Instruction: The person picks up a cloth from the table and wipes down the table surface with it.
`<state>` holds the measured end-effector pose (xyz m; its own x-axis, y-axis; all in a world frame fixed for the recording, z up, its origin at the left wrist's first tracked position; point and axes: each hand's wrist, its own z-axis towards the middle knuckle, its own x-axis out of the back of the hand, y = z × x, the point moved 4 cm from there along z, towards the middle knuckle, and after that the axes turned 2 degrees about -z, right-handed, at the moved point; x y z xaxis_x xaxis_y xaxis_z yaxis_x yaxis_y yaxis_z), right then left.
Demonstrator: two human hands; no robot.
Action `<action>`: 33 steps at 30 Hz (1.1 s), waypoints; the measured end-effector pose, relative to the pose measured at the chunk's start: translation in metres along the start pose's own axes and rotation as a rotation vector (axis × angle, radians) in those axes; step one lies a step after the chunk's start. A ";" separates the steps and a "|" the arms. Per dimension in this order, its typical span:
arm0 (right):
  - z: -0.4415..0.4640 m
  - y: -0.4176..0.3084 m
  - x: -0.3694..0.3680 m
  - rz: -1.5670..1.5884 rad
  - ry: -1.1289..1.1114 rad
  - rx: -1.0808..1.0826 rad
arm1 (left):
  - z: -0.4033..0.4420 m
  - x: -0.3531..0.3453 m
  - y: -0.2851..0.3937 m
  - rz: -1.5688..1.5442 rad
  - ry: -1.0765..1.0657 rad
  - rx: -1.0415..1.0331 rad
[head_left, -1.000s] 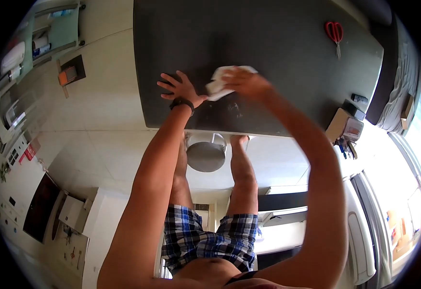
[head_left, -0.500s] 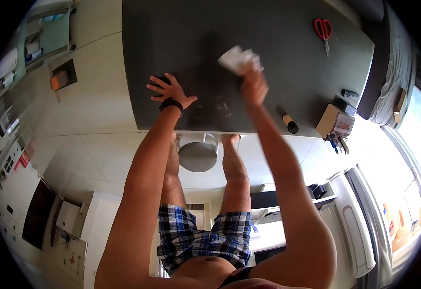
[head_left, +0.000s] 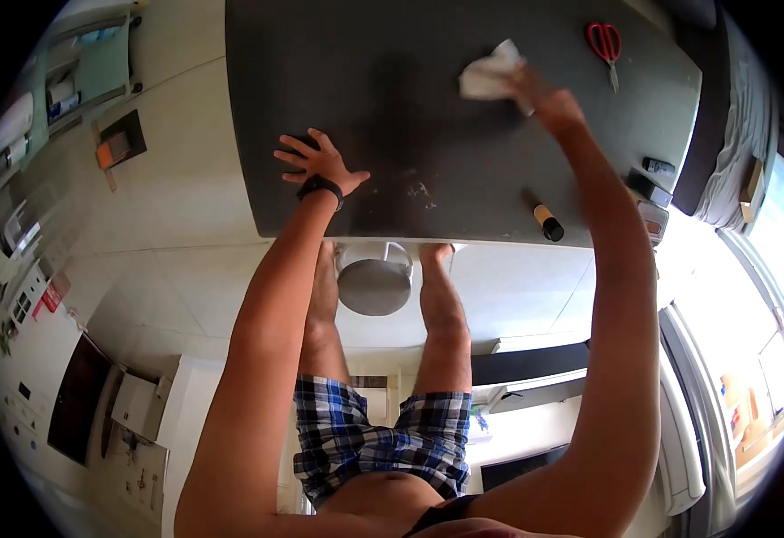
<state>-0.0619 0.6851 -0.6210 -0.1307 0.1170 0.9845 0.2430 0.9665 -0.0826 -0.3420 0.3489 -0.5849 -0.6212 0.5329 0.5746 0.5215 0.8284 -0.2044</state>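
Note:
My left hand (head_left: 318, 164) lies flat on the dark table (head_left: 338, 81), fingers spread, with a black band around its wrist. My right hand (head_left: 544, 101), blurred by motion, grips a crumpled white cloth or tissue (head_left: 492, 73) against the tabletop; which of the two it is I cannot make out. Pale smudges (head_left: 420, 190) mark the surface between the hands, closer to the front edge. To the right of the cloth lie red-handled scissors (head_left: 604, 43).
A small tan bottle with a black cap (head_left: 548, 222) lies near the front edge. Farther right are a dark remote-like object (head_left: 658, 166) and a box (head_left: 653, 221) partly behind my right arm. A round grey stool (head_left: 375, 287) stands below the table edge.
My right hand has swept the white cloth or tissue to the right and toward the far side of the table. My left hand has stayed in place.

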 end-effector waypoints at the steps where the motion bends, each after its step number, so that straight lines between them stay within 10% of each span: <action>1: 0.009 0.017 0.009 0.036 -0.022 -0.167 | 0.000 0.000 0.001 -0.002 0.002 0.000; 4: 0.019 0.053 0.017 0.200 0.219 -0.853 | -0.001 -0.003 0.000 -0.004 0.002 0.004; 9: 0.036 -0.019 0.027 -0.143 0.340 -0.861 | -0.001 -0.002 0.003 -0.013 0.005 -0.003; 14: 0.027 -0.028 0.032 0.377 0.469 -1.098 | 0.002 -0.005 0.004 -0.001 0.014 -0.008; 22: -0.060 -0.340 -0.031 0.791 0.073 -0.154 | 0.005 -0.007 0.002 -0.009 0.021 -0.009; 30: -0.034 -0.068 -0.068 0.049 0.018 0.058 | 0.007 -0.012 0.005 0.005 0.030 -0.020; 31: -0.011 -0.038 -0.022 -0.329 -0.160 -0.067 | 0.007 -0.012 0.006 0.003 0.032 -0.021; 33: -0.004 0.027 0.005 0.193 0.192 -0.552 | 0.006 -0.011 0.007 0.027 0.037 -0.017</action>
<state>-0.0524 0.7108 -0.6174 0.1279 0.1852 0.9743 0.7138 0.6649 -0.2201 -0.3356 0.3498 -0.5972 -0.5847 0.5483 0.5979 0.5480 0.8104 -0.2073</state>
